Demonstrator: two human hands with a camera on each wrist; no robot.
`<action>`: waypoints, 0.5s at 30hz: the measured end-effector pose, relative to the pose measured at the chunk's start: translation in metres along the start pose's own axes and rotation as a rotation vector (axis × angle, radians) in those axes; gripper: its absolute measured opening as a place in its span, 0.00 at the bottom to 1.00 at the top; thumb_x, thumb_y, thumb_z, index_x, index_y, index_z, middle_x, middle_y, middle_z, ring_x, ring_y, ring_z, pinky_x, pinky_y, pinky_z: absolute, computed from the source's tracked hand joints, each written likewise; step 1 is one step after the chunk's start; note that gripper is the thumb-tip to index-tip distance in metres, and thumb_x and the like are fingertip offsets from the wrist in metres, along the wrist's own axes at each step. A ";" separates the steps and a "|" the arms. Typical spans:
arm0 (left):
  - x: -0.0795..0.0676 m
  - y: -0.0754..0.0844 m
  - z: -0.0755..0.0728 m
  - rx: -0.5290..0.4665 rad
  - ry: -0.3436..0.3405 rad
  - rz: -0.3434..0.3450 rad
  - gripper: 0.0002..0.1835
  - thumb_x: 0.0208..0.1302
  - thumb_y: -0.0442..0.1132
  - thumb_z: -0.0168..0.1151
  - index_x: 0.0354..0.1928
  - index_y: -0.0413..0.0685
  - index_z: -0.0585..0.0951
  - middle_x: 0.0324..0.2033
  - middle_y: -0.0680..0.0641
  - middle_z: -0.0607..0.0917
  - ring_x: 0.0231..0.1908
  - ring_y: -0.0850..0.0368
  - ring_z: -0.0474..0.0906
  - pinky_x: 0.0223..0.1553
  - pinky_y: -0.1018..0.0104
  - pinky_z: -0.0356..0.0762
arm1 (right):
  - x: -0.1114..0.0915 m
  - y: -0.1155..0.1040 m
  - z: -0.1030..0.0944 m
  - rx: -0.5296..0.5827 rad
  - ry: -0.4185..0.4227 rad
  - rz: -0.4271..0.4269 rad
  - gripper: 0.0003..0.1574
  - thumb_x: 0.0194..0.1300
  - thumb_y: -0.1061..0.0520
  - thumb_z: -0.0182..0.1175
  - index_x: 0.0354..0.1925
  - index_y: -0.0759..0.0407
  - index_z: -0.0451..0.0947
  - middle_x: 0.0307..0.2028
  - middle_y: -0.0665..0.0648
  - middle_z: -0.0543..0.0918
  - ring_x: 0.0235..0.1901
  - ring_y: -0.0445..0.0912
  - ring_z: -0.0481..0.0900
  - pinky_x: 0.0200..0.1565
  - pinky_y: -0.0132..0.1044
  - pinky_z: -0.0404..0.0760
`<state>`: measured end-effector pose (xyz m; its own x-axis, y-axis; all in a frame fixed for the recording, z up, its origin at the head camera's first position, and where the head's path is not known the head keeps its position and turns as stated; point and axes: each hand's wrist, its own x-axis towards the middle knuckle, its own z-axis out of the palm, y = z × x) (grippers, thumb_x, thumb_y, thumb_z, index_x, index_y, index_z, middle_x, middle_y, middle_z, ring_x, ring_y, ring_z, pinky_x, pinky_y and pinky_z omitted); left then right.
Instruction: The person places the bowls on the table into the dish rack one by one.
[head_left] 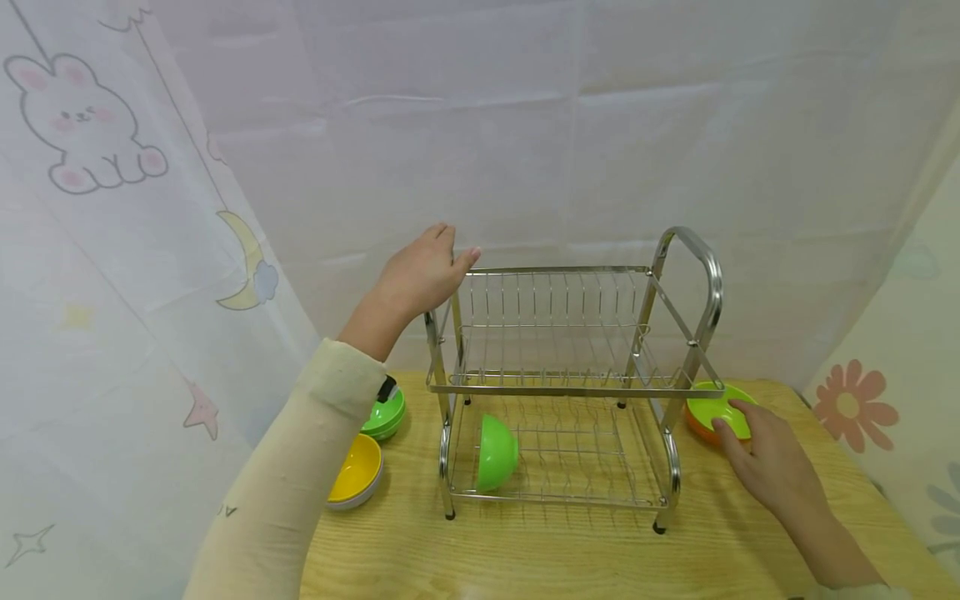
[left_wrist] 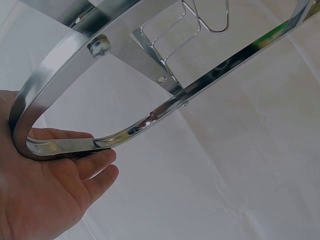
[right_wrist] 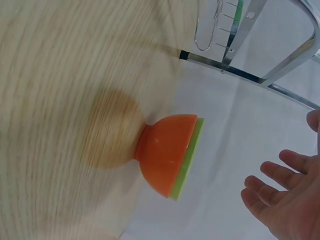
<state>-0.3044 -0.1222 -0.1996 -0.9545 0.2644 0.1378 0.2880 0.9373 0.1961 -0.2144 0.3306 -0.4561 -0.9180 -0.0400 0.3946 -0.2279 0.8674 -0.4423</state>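
A two-tier metal dish rack [head_left: 577,392] stands on the table. My left hand [head_left: 422,271] rests on the top of its left side handle; in the left wrist view the palm lies against the curved handle [left_wrist: 65,146] with the fingers stretched out along it. My right hand [head_left: 776,458] hovers with spread fingers over a lime green bowl [head_left: 716,404] nested in an orange bowl [right_wrist: 165,150], right of the rack. The right wrist view shows space between the fingers and these bowls. On the lower tier, a green bowl [head_left: 497,452] stands on its side near the left end.
Left of the rack are stacked green bowls [head_left: 387,414], partly behind my sleeve, and a yellow bowl [head_left: 358,469] nested in a pale one. A pale curtain [head_left: 525,150] hangs behind the wooden table [head_left: 480,558], and another with printed figures hangs at the left.
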 end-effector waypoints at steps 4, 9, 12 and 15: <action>0.000 0.000 0.000 0.003 0.004 0.005 0.41 0.80 0.63 0.32 0.80 0.40 0.48 0.80 0.42 0.48 0.79 0.47 0.43 0.77 0.50 0.50 | 0.004 0.009 0.003 -0.016 -0.008 -0.001 0.39 0.79 0.46 0.51 0.66 0.81 0.63 0.60 0.85 0.69 0.57 0.80 0.66 0.52 0.76 0.67; 0.001 -0.002 0.002 0.004 0.008 0.013 0.41 0.80 0.63 0.31 0.80 0.40 0.48 0.80 0.41 0.48 0.79 0.46 0.43 0.77 0.49 0.50 | 0.007 0.018 0.006 -0.017 -0.026 -0.001 0.43 0.78 0.45 0.52 0.67 0.83 0.60 0.59 0.87 0.68 0.56 0.81 0.66 0.52 0.76 0.67; 0.001 -0.003 0.002 0.005 0.008 0.013 0.41 0.80 0.63 0.31 0.80 0.40 0.48 0.80 0.41 0.48 0.79 0.46 0.44 0.77 0.49 0.50 | 0.009 0.023 0.008 -0.030 -0.052 0.020 0.45 0.78 0.44 0.52 0.68 0.84 0.57 0.59 0.88 0.66 0.55 0.83 0.64 0.52 0.78 0.66; 0.001 -0.004 0.002 0.003 0.012 0.013 0.41 0.80 0.63 0.31 0.80 0.40 0.48 0.80 0.42 0.48 0.79 0.46 0.44 0.77 0.49 0.50 | 0.011 0.030 0.012 -0.046 -0.072 0.042 0.48 0.77 0.42 0.53 0.70 0.84 0.54 0.60 0.89 0.62 0.55 0.84 0.62 0.51 0.79 0.65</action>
<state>-0.3069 -0.1247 -0.2022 -0.9496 0.2739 0.1523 0.3002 0.9344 0.1916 -0.2352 0.3502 -0.4751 -0.9478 -0.0368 0.3168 -0.1747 0.8908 -0.4194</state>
